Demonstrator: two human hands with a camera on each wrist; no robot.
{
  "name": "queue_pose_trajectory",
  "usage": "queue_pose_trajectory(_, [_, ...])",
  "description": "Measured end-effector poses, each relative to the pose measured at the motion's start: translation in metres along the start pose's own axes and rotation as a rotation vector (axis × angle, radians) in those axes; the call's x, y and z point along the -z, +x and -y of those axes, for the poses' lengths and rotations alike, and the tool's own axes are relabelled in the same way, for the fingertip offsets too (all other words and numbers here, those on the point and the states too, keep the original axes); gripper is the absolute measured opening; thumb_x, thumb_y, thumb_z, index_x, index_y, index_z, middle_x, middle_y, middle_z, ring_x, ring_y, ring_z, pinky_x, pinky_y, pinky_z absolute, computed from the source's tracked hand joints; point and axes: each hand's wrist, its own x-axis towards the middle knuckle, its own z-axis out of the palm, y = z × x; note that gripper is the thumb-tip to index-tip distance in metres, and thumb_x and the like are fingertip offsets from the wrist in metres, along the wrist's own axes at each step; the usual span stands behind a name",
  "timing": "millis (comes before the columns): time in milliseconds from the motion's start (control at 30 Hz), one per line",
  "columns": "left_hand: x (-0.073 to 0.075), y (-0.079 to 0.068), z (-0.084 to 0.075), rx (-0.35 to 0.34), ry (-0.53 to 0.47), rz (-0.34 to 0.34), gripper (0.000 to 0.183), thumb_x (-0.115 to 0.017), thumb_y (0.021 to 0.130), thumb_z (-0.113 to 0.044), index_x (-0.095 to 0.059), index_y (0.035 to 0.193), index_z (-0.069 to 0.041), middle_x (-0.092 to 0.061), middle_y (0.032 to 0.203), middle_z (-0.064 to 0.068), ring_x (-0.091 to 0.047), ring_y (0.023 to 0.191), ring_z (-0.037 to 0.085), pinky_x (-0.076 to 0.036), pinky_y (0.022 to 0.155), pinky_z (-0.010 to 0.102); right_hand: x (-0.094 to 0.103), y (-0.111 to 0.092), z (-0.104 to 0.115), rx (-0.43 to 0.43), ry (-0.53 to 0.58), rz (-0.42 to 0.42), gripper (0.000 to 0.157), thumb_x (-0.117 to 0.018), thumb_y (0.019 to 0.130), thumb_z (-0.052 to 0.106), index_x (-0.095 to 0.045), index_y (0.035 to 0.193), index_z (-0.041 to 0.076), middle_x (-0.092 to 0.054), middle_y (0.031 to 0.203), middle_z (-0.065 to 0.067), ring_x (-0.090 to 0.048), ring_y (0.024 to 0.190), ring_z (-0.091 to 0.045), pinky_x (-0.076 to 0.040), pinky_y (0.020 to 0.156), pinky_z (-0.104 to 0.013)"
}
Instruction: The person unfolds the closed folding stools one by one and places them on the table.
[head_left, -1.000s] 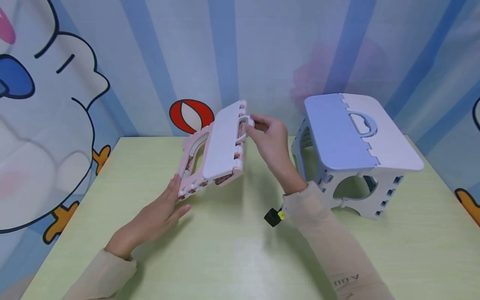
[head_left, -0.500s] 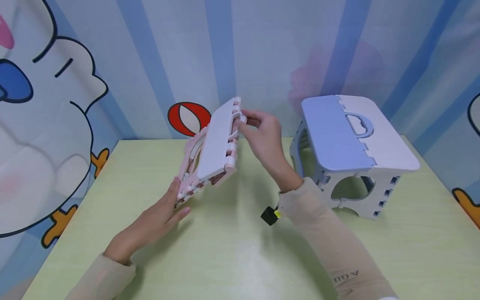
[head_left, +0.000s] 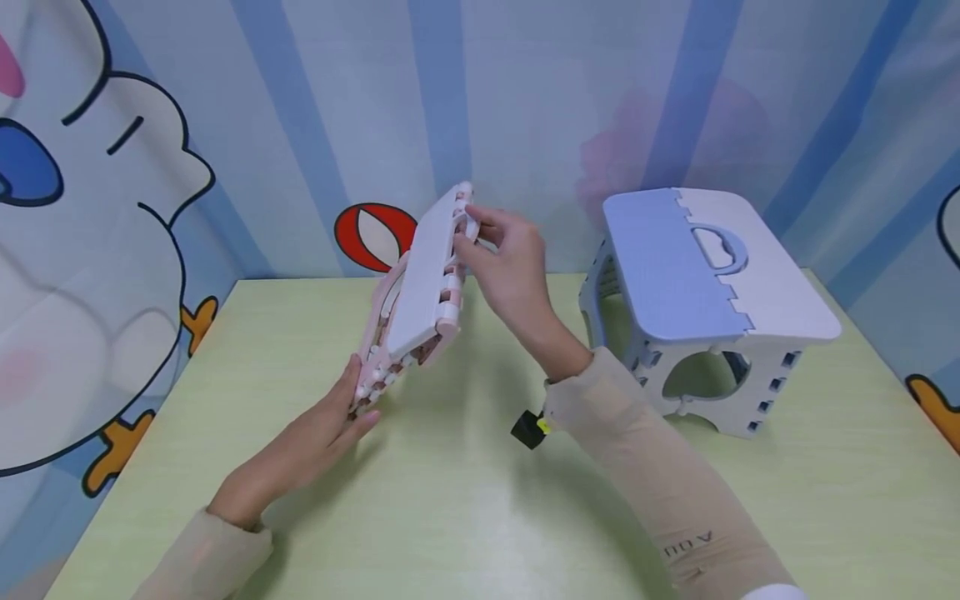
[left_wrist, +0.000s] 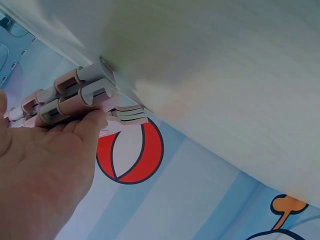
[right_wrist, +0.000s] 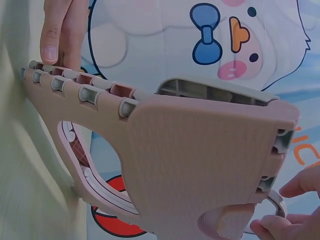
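A pink and white folding stool [head_left: 423, 275], mostly folded flat, leans up from the table in the head view, its white seat panel facing right. My right hand [head_left: 513, 271] pinches the small carry handle [right_wrist: 276, 202] at its upper edge with thumb and fingers. Low on the stool's left side, my left hand [head_left: 300, 446] rests its straight fingers against the pink leg panel, thumb apart. The left wrist view shows those fingers along the hinged edge [left_wrist: 72, 87]. The right wrist view faces the pink seat half [right_wrist: 205, 155] and a leg panel with an oval opening.
A blue and white folding stool [head_left: 675, 267] stands unfolded at the right on the pale green table [head_left: 450, 533]. A small black block [head_left: 528, 429] shows beside my right cuff. A striped cartoon backdrop [head_left: 517, 100] rises behind the table's back edge.
My right hand has moved left and slightly up with the handle, tipping the pink and white folding stool more upright. My left hand has stayed against its lower side.
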Motion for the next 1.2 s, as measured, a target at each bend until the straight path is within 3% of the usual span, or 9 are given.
queue_pose_trajectory(333, [-0.001, -0.001, -0.001, -0.007, -0.033, -0.014, 0.079, -0.041, 0.107, -0.044, 0.016, 0.157, -0.022, 0.004, 0.166, 0.01, -0.01, 0.149, 0.03, -0.022, 0.115, 0.055, -0.007, -0.001, 0.005, 0.066, 0.042, 0.007, 0.04, -0.061, 0.098, 0.006, -0.056, 0.136, -0.007, -0.054, 0.118, -0.019, -0.061, 0.12, -0.028, -0.052, 0.093, -0.029])
queue_pose_trajectory(600, [-0.001, -0.002, 0.0, -0.015, -0.074, -0.021, 0.071, -0.034, 0.109, -0.042, 0.012, 0.158, -0.021, 0.001, 0.166, 0.009, -0.01, 0.149, 0.032, -0.021, 0.115, 0.058, -0.011, 0.0, 0.008, 0.08, 0.013, 0.022, 0.039, -0.057, 0.1, 0.008, -0.055, 0.137, -0.007, -0.054, 0.115, -0.019, -0.063, 0.116, -0.022, -0.053, 0.091, -0.025])
queue_pose_trajectory(733, [0.0, -0.002, 0.0, -0.021, -0.096, -0.027, 0.069, -0.031, 0.109, -0.043, 0.008, 0.16, -0.017, -0.002, 0.166, 0.009, -0.012, 0.149, 0.033, -0.022, 0.114, 0.059, -0.013, 0.001, 0.011, 0.096, -0.028, 0.032, 0.038, -0.054, 0.102, 0.009, -0.056, 0.137, -0.006, -0.055, 0.112, -0.018, -0.063, 0.109, -0.021, -0.054, 0.078, -0.02])
queue_pose_trajectory(867, [0.0, -0.002, 0.001, -0.021, -0.132, -0.029, 0.068, -0.029, 0.109, -0.044, 0.006, 0.16, -0.015, -0.006, 0.166, 0.012, -0.015, 0.148, 0.035, -0.024, 0.113, 0.059, -0.015, 0.002, 0.015, 0.11, -0.072, 0.041, 0.037, -0.051, 0.104, 0.01, -0.056, 0.137, -0.005, -0.055, 0.109, -0.017, -0.061, 0.094, -0.022, -0.046, 0.06, -0.022])
queue_pose_trajectory(1200, [0.003, 0.0, 0.005, -0.045, -0.186, -0.039, 0.064, -0.028, 0.111, -0.038, 0.001, 0.159, -0.008, -0.012, 0.163, 0.02, -0.022, 0.144, 0.037, -0.026, 0.111, 0.059, -0.025, 0.005, 0.021, 0.153, -0.179, 0.055, 0.035, -0.05, 0.105, 0.009, -0.057, 0.137, -0.001, -0.057, 0.109, -0.016, -0.055, 0.082, -0.021, -0.048, 0.06, -0.022])
